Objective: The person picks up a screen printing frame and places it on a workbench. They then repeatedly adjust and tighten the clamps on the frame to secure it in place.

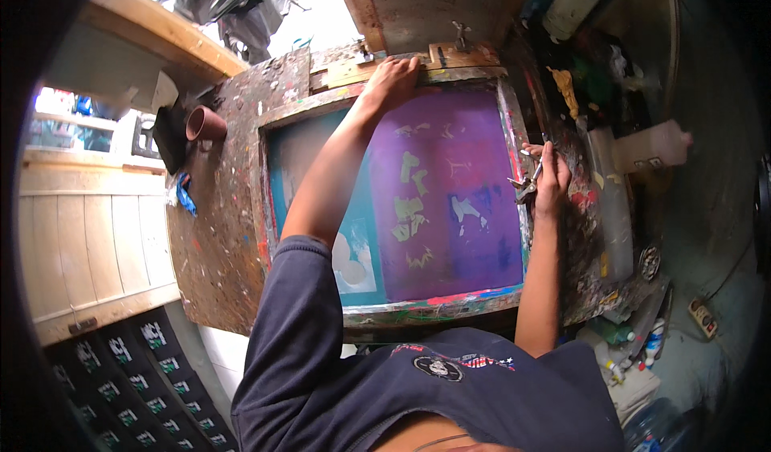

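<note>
A silk-screen frame with paint-smeared wooden rails lies in front of me. Its mesh is purple on the right and teal on the left, with pale stencil patches showing. My left hand reaches across to the far rail, its fingers curled over the edge beside the hinge clamps. Next to the right rail, my right hand is closed around what looks like metal pliers, their jaws pointing left. Part of the tool is hidden by the fingers.
The screen sits on a paint-stained table. Two metal clamps stand at the back, one a wing-nut clamp on a wooden strip. A brown cup and a blue scrap are at left. Right are a plastic container and several bottles.
</note>
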Demonstrator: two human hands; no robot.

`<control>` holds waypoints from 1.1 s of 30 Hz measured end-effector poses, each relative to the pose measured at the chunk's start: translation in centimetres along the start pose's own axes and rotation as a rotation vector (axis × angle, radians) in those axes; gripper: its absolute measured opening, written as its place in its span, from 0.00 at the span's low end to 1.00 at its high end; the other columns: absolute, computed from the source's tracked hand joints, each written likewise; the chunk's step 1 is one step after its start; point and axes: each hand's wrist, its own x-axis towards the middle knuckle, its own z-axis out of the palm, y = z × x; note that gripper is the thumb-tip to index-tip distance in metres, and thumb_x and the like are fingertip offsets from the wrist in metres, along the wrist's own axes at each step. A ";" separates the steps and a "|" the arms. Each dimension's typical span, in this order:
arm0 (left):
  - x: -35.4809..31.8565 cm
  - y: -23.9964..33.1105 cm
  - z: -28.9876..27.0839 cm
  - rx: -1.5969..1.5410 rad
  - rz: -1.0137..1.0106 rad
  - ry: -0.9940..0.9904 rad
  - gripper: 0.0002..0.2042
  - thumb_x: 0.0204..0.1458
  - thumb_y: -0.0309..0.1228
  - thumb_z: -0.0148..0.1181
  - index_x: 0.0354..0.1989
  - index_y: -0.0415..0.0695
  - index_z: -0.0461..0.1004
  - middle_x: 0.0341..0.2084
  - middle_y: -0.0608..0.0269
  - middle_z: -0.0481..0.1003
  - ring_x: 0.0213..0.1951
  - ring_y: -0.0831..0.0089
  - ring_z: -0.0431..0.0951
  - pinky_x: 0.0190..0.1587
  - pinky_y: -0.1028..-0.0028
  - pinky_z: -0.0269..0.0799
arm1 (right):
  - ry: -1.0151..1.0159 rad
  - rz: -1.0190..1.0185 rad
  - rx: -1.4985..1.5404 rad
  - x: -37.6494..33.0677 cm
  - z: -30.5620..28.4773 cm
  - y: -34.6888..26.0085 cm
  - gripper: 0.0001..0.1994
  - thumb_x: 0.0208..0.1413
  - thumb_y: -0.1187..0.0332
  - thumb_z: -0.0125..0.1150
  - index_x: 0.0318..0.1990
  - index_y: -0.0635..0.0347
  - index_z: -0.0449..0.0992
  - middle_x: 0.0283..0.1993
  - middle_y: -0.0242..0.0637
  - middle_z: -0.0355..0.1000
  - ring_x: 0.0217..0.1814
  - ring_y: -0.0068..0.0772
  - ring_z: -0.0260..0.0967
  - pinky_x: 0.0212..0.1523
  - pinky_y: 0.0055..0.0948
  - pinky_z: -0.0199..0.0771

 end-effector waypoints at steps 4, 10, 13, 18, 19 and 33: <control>-0.5 0.2 0.1 0.018 -0.023 0.066 0.33 0.51 0.58 0.59 0.47 0.35 0.69 0.42 0.48 0.77 0.49 0.58 0.77 0.55 0.62 0.70 | 0.011 0.044 0.070 0.2 -0.2 0.3 0.18 0.69 0.61 0.48 0.34 0.69 0.74 0.39 0.44 0.76 0.47 0.33 0.73 0.53 0.31 0.68; -2.3 -0.9 -0.3 0.157 0.027 0.219 0.32 0.49 0.58 0.60 0.46 0.37 0.71 0.42 0.53 0.75 0.52 0.58 0.73 0.57 0.64 0.67 | 0.004 0.053 0.052 0.3 -0.5 0.2 0.18 0.69 0.63 0.46 0.35 0.70 0.74 0.39 0.44 0.75 0.47 0.35 0.73 0.54 0.32 0.67; -2.9 -1.4 -0.3 0.132 0.067 0.217 0.32 0.49 0.59 0.59 0.44 0.38 0.72 0.42 0.53 0.76 0.53 0.56 0.72 0.57 0.62 0.68 | 0.004 0.071 0.081 0.2 -0.5 0.1 0.17 0.69 0.63 0.46 0.35 0.70 0.73 0.39 0.44 0.74 0.47 0.35 0.73 0.54 0.31 0.68; -3.0 -1.3 0.1 0.158 0.022 0.172 0.34 0.50 0.62 0.56 0.43 0.37 0.72 0.42 0.52 0.76 0.56 0.56 0.71 0.59 0.58 0.68 | -0.025 0.072 0.052 -0.1 0.0 -0.6 0.16 0.69 0.63 0.46 0.35 0.69 0.71 0.40 0.42 0.74 0.46 0.34 0.73 0.52 0.31 0.71; -3.0 -1.2 0.1 0.162 0.006 0.161 0.34 0.49 0.63 0.57 0.44 0.38 0.73 0.45 0.52 0.76 0.58 0.55 0.70 0.56 0.57 0.71 | -0.035 0.044 0.017 -0.2 -0.1 -1.1 0.16 0.69 0.63 0.46 0.35 0.69 0.71 0.40 0.42 0.74 0.45 0.33 0.73 0.52 0.31 0.72; -5.7 -1.4 0.5 0.165 -0.280 0.452 0.50 0.36 0.69 0.63 0.55 0.31 0.66 0.55 0.46 0.67 0.57 0.55 0.68 0.59 0.59 0.64 | -0.034 -0.179 -1.400 0.7 -10.5 -4.5 0.19 0.64 0.58 0.51 0.30 0.67 0.74 0.31 0.57 0.72 0.37 0.63 0.69 0.38 0.50 0.65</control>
